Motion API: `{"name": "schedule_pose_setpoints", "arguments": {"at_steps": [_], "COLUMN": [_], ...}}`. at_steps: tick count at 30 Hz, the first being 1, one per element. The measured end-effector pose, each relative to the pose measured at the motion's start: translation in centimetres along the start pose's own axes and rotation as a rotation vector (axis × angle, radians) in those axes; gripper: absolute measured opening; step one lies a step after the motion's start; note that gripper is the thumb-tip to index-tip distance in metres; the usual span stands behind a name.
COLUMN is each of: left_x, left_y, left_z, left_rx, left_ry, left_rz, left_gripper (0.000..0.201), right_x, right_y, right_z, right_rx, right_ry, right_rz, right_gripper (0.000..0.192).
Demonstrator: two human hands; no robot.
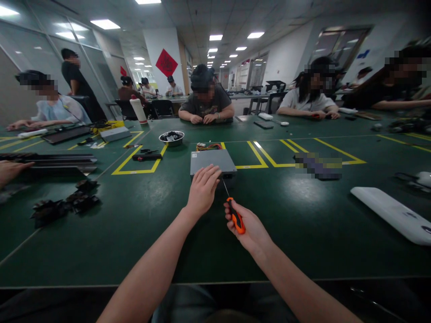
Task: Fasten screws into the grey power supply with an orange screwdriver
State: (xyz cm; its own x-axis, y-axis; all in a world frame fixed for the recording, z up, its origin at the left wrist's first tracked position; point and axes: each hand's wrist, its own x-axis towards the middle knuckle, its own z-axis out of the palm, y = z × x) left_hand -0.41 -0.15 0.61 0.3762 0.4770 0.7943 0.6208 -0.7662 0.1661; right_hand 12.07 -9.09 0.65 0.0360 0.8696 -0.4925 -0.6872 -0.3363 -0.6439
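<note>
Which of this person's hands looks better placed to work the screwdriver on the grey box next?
Probably the right hand: it grips the orange-and-black screwdriver, whose shaft points toward the near side of the grey box. The left hand rests on the box, seemingly steadying it.

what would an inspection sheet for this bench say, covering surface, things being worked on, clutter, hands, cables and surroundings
Surface: green table, marked out with yellow tape.
Job's things: gray metal box; orange-and-black screwdriver, shaft pointing toward the box's near side, tip contact unclear.
Clutter: metal bowl of small parts beyond the box; black parts at left; long white object at right.
Hands: left hand lies on the box; right hand grips the screwdriver handle.
Cables: coloured wires bunched at the box's far side.
Surroundings: person seated opposite, others nearby; red diamond decoration behind.
</note>
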Motion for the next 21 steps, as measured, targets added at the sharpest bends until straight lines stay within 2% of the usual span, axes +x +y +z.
{"name": "schedule_pose_setpoints", "arguments": {"at_steps": [3, 6, 9, 12, 16, 21], "left_x": [0.1, 0.0, 0.0, 0.1, 0.1, 0.1], "left_y": [0.0, 0.1, 0.2, 0.2, 0.2, 0.1], "left_z": [0.3, 0.6, 0.6, 0.5, 0.5, 0.6], "left_rx": [0.107, 0.136, 0.137, 0.141, 0.156, 0.157], "left_ry": [-0.101, -0.151, -0.148, -0.137, -0.145, -0.145], "left_rz": [-0.015, -0.042, -0.062, -0.072, -0.083, -0.082], "left_gripper": [0.039, 0.039, 0.037, 0.036, 0.035, 0.037], "right_x": [0.0, -0.1, -0.1, -0.3, -0.8, -1.0], "right_y": [0.0, 0.1, 0.2, 0.1, -0.6, -1.0], "right_z": [0.1, 0.4, 0.5, 0.8, 1.8, 2.3], "right_rx": [0.002, 0.061, 0.092, 0.107, 0.119, 0.052], "right_ry": [-0.03, -0.067, -0.051, -0.043, -0.055, -0.051], "right_rz": [0.06, 0.038, -0.01, 0.007, 0.113, 0.163], "right_gripper": [0.024, 0.02, 0.009, 0.01, 0.016, 0.023]}}
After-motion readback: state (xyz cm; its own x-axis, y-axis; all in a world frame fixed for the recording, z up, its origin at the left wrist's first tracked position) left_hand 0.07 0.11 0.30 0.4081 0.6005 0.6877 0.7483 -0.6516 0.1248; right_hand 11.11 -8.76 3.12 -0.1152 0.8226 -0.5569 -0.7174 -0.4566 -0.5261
